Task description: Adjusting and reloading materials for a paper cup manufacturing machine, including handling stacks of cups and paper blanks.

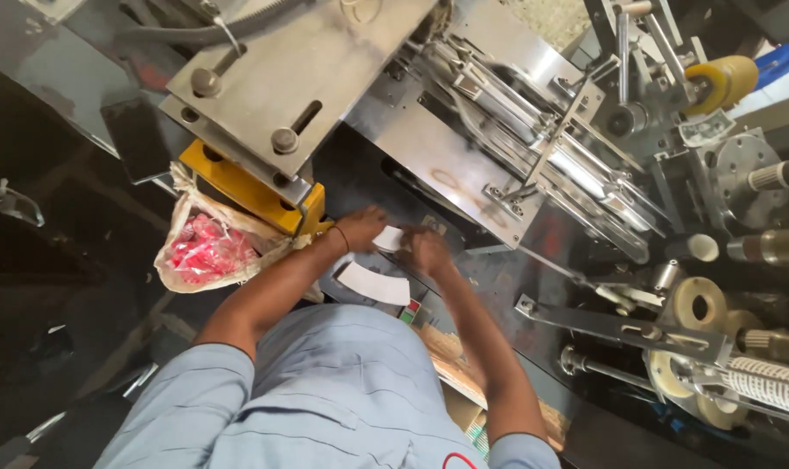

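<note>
Head view: small white paper piece (pixel 388 238) between both hands' fingers (pixel 379 219).

Looks like a factory floor - big steel machine (pixel 464 130) with rollers (pixel 772 247), tape reels (pixel 700 304), bolted plates (pixel 290 69) everywhere.

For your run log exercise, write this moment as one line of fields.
left hand: on small white piece | right hand: on same piece | below: curved white paper blank | left: sack of red items | surroundings: metal machine
</note>
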